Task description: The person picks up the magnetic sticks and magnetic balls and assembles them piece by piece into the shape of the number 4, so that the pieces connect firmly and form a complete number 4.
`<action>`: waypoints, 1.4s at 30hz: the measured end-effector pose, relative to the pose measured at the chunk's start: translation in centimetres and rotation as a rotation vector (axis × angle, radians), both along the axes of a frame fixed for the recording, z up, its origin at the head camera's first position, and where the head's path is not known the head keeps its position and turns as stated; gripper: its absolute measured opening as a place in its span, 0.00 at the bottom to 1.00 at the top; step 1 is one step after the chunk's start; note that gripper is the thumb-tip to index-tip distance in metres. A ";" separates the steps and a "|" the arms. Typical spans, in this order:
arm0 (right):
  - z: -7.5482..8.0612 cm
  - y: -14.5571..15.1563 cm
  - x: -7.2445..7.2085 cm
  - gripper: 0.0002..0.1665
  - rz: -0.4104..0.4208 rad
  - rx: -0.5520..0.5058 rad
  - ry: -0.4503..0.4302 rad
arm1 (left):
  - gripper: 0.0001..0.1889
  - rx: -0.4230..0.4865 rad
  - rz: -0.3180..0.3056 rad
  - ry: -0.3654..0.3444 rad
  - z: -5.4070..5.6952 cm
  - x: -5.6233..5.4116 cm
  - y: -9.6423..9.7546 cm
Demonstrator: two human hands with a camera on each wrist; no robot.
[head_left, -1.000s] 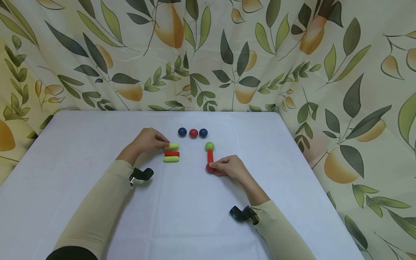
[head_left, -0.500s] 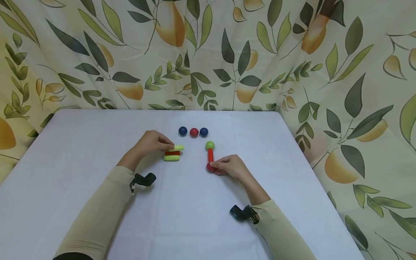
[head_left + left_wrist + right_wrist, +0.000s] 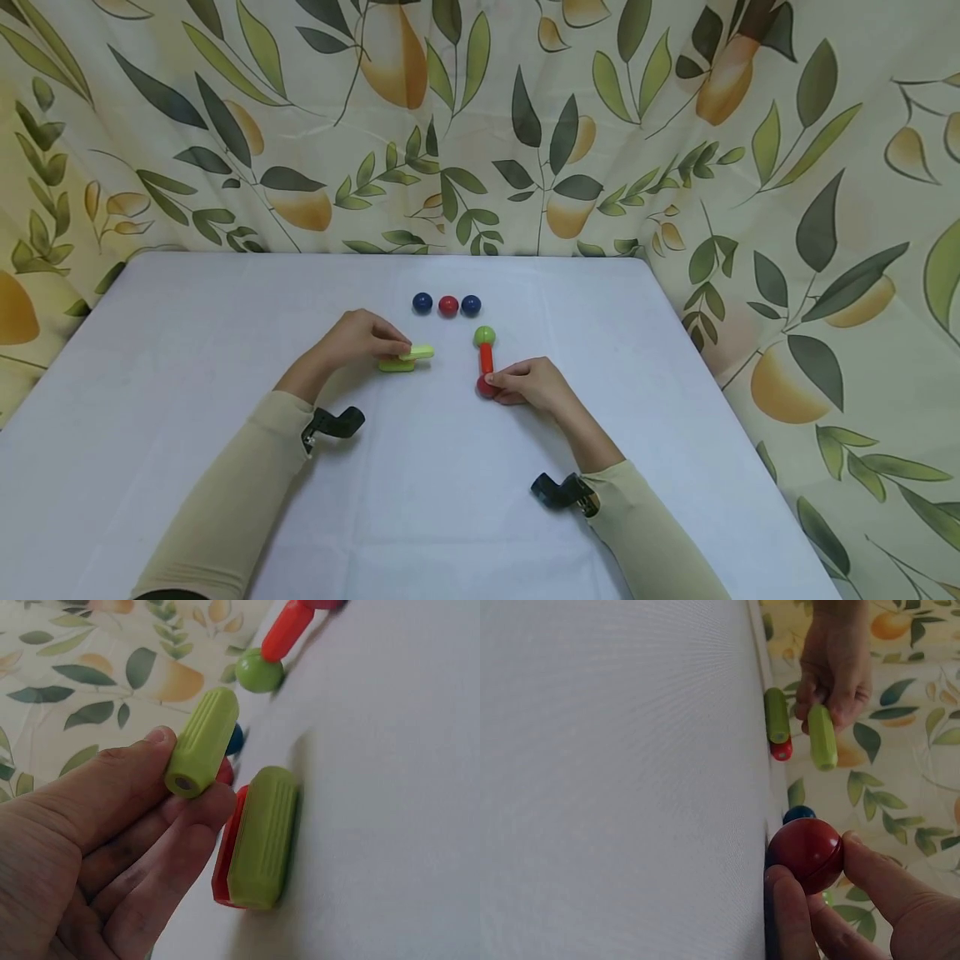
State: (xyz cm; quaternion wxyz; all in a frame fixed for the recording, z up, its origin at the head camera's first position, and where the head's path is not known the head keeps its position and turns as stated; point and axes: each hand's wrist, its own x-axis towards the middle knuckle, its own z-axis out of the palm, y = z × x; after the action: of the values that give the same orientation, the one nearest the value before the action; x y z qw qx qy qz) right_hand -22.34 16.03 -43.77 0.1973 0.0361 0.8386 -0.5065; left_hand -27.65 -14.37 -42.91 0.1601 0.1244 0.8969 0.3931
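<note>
In the head view my left hand [image 3: 362,335] pinches a light green magnetic rod [image 3: 420,352] between thumb and fingers. The left wrist view shows that rod [image 3: 204,742] lifted off the table, ridged, with a grey disc in its end. Below it a second green rod [image 3: 264,840] lies against a red rod [image 3: 225,862], which my left hand hides in the head view. My right hand [image 3: 534,383] pinches a red ball [image 3: 806,855] at the near end of a red rod [image 3: 486,358]. A green ball [image 3: 484,336] sits at this rod's far end.
Behind the rods, a blue ball [image 3: 422,303], a red ball [image 3: 448,307] and another blue ball [image 3: 471,306] stand in a row. The white-covered table [image 3: 420,500] ends at a leaf-and-fruit patterned curtain [image 3: 465,167] at the back and right.
My left hand has lifted the far green rod from the group and moved it right and nearer. My right hand stays on the red ball.
</note>
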 end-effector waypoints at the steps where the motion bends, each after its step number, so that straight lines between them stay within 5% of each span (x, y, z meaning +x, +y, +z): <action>1: 0.0 0.0 0.0 0.18 -0.002 -0.001 -0.002 | 0.14 -0.001 -0.003 -0.002 -0.1 0.0 0.1; 10: 0.0 0.0 0.0 0.19 -0.010 0.006 -0.013 | 0.12 0.022 -0.046 -0.072 -0.7 0.5 1.5; 29: -0.1 0.3 -0.2 0.18 -0.004 -0.042 -0.037 | 0.10 0.047 -0.151 -0.069 -1.3 1.1 4.8; 42: 0.0 0.5 -0.3 0.18 -0.006 -0.041 -0.050 | 0.09 0.035 -0.161 -0.054 -1.8 1.3 6.0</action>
State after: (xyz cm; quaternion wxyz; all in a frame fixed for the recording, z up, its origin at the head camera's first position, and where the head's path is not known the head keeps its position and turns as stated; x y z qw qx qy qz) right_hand -22.67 16.56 -43.73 0.2173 0.0473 0.8229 -0.5229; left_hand -26.37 -8.33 -44.75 0.2133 0.1883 0.8722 0.3980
